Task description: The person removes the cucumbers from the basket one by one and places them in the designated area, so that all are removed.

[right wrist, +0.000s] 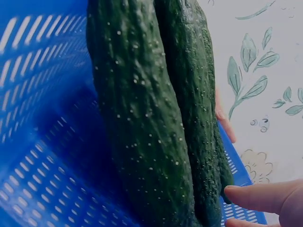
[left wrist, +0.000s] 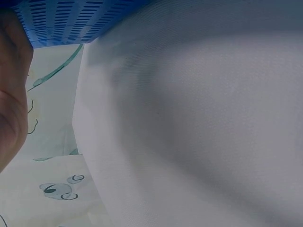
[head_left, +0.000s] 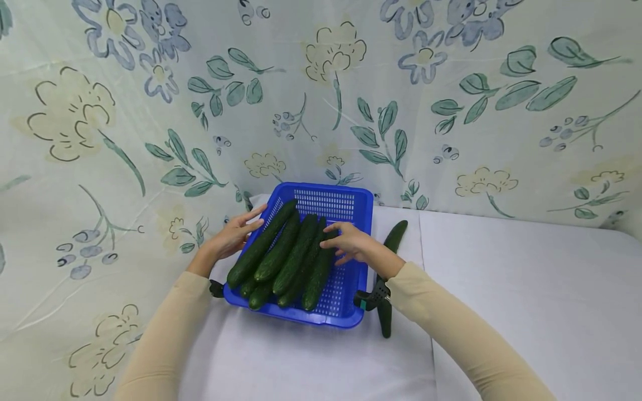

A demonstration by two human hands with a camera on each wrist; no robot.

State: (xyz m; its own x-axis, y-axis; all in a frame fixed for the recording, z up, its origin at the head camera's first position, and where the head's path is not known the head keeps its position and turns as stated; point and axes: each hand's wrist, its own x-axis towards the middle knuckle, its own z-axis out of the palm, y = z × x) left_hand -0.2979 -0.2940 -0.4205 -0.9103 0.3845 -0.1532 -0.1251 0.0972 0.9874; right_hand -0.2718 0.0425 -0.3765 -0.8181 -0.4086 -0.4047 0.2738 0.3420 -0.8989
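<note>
Several dark green cucumbers (head_left: 293, 262) lie side by side and stacked in a blue perforated plastic basket (head_left: 363, 239), mostly toward its left side. At the basket's left rim is my left hand (head_left: 232, 236), its fingers extended against the edge; in the left wrist view only part of this hand (left wrist: 12, 90) shows, below the basket wall (left wrist: 71, 21). My right hand (head_left: 353, 243) reaches over the right side, fingers loosely spread by the upper end of the rightmost cucumber (head_left: 317, 285). The right wrist view shows its fingertips (right wrist: 251, 195) beside the cucumbers (right wrist: 142, 123), with no grip visible.
A single cucumber (head_left: 396, 236) lies on the white tabletop (head_left: 501, 278) just right of the basket, partly covered by the right forearm and wrist camera (head_left: 373, 298). Floral cloth (head_left: 301, 100) hangs behind and along the left side.
</note>
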